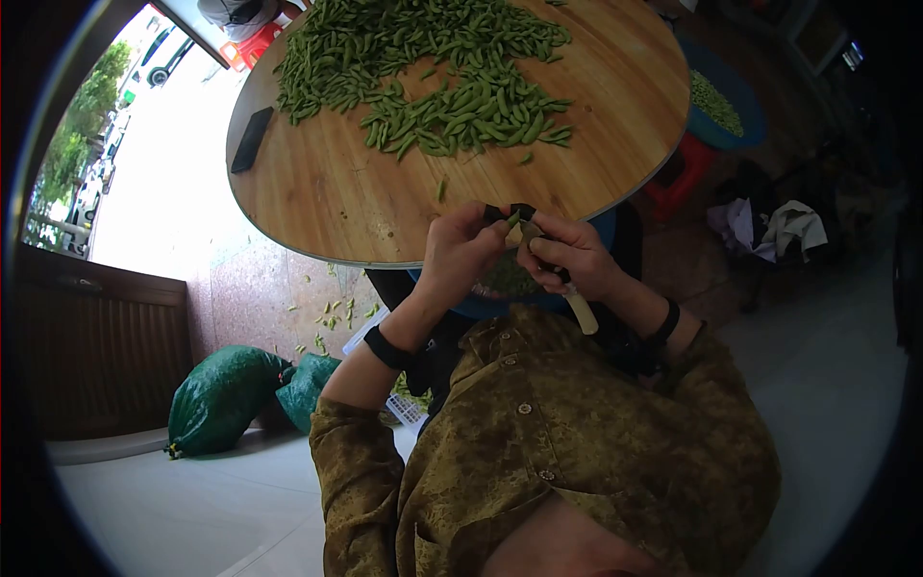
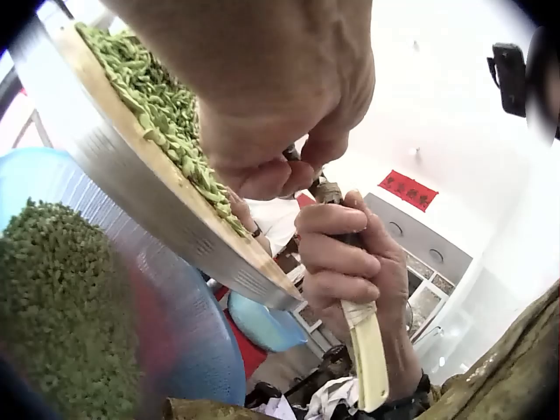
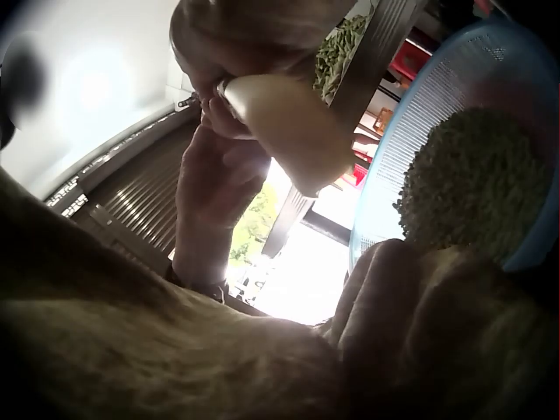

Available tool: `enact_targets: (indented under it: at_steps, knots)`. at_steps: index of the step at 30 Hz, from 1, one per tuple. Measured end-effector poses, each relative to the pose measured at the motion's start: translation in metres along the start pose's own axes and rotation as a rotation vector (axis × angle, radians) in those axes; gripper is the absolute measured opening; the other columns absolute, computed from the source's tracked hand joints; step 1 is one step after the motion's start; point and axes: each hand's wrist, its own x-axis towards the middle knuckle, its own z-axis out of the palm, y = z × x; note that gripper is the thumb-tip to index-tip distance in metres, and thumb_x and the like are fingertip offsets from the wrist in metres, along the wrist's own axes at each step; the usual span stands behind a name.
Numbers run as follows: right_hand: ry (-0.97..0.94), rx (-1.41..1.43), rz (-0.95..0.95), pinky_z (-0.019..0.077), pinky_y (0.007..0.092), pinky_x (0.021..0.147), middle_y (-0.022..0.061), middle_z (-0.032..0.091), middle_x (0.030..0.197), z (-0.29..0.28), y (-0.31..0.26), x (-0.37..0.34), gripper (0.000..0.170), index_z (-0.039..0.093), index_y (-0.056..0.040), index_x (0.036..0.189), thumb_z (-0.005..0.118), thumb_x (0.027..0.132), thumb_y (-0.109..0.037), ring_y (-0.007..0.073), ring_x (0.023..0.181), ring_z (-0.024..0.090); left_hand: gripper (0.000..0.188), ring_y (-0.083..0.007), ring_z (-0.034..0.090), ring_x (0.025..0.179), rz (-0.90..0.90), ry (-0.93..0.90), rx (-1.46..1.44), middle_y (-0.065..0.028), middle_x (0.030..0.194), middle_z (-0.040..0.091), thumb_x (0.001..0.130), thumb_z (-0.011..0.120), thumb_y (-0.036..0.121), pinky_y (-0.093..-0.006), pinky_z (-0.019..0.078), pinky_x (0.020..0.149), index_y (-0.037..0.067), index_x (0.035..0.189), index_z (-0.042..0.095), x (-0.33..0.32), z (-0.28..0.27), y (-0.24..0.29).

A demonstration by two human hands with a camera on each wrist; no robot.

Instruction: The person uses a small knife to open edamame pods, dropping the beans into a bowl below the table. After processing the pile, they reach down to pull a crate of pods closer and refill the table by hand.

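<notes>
Just past the near edge of the round wooden table, my two hands meet over a blue basket (image 2: 223, 350) of small green beans (image 2: 66, 306). My left hand (image 1: 460, 250) pinches a green bean pod (image 1: 512, 220) between thumb and fingertips. The fingers of my right hand (image 1: 575, 256) curl round a knife, its pale handle (image 1: 581, 311) sticking out below the fist. In the left wrist view the knife's front end is mostly hidden at the fingers. Dark covers (image 1: 522, 211) wrap some fingertips.
Bean pods (image 1: 413, 48) are heaped on the round table (image 1: 615, 106), with a dark flat object (image 1: 252, 140) at its left. Another blue basin (image 1: 755, 115) with beans stands at right. Green sacks (image 1: 231, 399) and scattered pods (image 1: 332, 313) lie on the floor at left.
</notes>
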Motion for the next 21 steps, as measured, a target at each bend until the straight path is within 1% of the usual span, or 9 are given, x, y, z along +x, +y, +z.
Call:
enact_targets:
  at_steps: [2,7,9,12,14,17,18,20,21]
  knots:
    - [-0.001,-0.033,-0.006,0.036,0.0187,0.043,0.0043,0.052,0.077,0.0,-0.001,0.0,0.041,0.037,0.003,0.135,0.041,0.096,-0.008,0.0058,0.052,0.043,0.014,-0.0018,0.045,0.056,0.051,0.012,0.023,0.0052,0.068,0.054,0.089,0.059,0.01,-0.0184,0.0336,0.05,0.001,0.099,0.063,-0.001,0.003,0.003]
    - [0.009,-0.059,-0.011,0.0359,0.0184,0.043,0.0044,0.052,0.077,-0.001,0.001,-0.002,0.041,0.038,0.0029,0.135,0.041,0.095,-0.006,0.0057,0.052,0.043,0.014,-0.0019,0.044,0.057,0.044,-0.021,-0.023,0.0049,0.07,0.055,0.089,0.058,0.01,-0.0181,0.0331,0.05,0.001,0.099,0.062,-0.001,0.001,-0.001]
    - [0.082,-0.122,-0.066,0.0335,0.0175,0.041,0.0013,0.052,0.074,0.0,0.003,-0.002,0.034,0.049,-0.0004,0.128,0.044,0.095,-0.008,0.0033,0.049,0.041,0.014,-0.0022,0.044,0.057,0.046,-0.049,-0.051,0.0045,0.07,0.055,0.089,0.057,0.01,-0.0181,0.0329,0.05,0.001,0.099,0.062,0.0,-0.001,-0.003]
    - [0.037,-0.045,-0.017,0.0333,0.0177,0.041,0.0017,0.053,0.076,-0.007,0.001,-0.002,0.028,0.054,0.0004,0.12,0.045,0.095,-0.008,0.0037,0.05,0.042,0.015,-0.0031,0.046,0.057,-0.056,-0.109,-0.212,0.0027,0.072,0.057,0.09,0.057,0.012,-0.0181,0.0335,0.05,0.003,0.101,0.061,0.004,-0.005,-0.004]
    - [-0.004,0.019,0.016,0.0332,0.0178,0.04,0.0022,0.054,0.076,-0.009,-0.002,-0.003,0.027,0.054,0.0003,0.119,0.046,0.095,-0.008,0.0041,0.05,0.042,0.017,-0.0043,0.048,0.058,-0.22,-0.336,-0.615,0.0002,0.075,0.058,0.09,0.057,0.014,-0.0192,0.0345,0.049,0.004,0.104,0.059,0.006,-0.009,-0.004]
    - [-0.037,0.157,0.096,0.033,0.0176,0.04,0.0036,0.055,0.078,-0.012,-0.002,-0.004,0.027,0.054,-0.0005,0.119,0.047,0.095,-0.009,0.0046,0.05,0.043,0.018,-0.0068,0.049,0.059,-0.31,-0.439,-0.782,-0.0019,0.077,0.059,0.09,0.059,0.012,-0.0212,0.0363,0.049,0.004,0.106,0.057,0.008,-0.014,-0.017]
    - [-0.031,0.231,0.141,0.033,0.0174,0.04,0.0044,0.055,0.079,-0.013,-0.001,-0.003,0.027,0.053,-0.0012,0.12,0.048,0.095,-0.01,0.0048,0.05,0.043,0.018,-0.0068,0.049,0.059,-0.311,-0.44,-0.782,-0.0019,0.077,0.059,0.09,0.059,0.012,-0.0212,0.0363,0.049,0.004,0.106,0.057,0.008,-0.013,-0.016]
    - [-0.008,0.281,0.159,0.0329,0.0172,0.039,0.005,0.055,0.08,-0.014,-0.001,-0.003,0.028,0.053,-0.0024,0.122,0.048,0.095,-0.01,0.005,0.05,0.043,0.017,-0.0115,0.054,0.059,-0.119,-0.172,-0.299,-0.0017,0.073,0.059,0.086,0.064,0.011,-0.0249,0.0412,0.051,0.002,0.099,0.058,0.006,-0.009,-0.013]
    - [0.012,0.327,0.178,0.0328,0.0169,0.039,0.0056,0.055,0.081,-0.015,-0.001,-0.002,0.028,0.052,-0.0036,0.123,0.048,0.096,-0.011,0.0053,0.05,0.043,0.017,-0.0115,0.054,0.059,-0.122,-0.173,-0.299,-0.0017,0.073,0.059,0.086,0.064,0.011,-0.0249,0.0412,0.051,0.002,0.099,0.058,0.006,-0.007,-0.011]
